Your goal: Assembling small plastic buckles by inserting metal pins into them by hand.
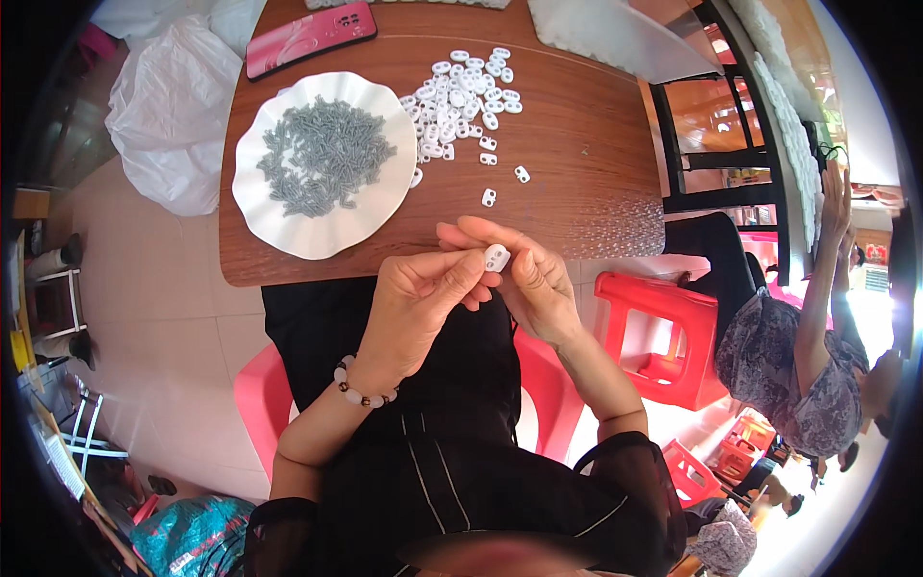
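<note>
My left hand point(420, 303) pinches a small white two-hole cord lock point(496, 258) between thumb and fingers, just off the table's near edge. Close on its right is my right hand point(538, 286), thumb apart and fingers stretched out behind the piece; some fingertips are hidden behind the left hand. Ahead on the brown table point(577, 144) lies a heap of similar white cord locks point(460, 96), several of them scattered loose nearer to me. A white wavy-rimmed plate point(252, 207) at the left carries a pile of small grey coil springs point(327, 154).
A pink phone point(312, 40) lies behind the plate. White plastic bags point(178, 115) hang beside the table's left side. At the far right edge is a whitish sheet-like thing point(625, 34). A red stool point(659, 337) and another person point(793, 361) with raised hands are to the right.
</note>
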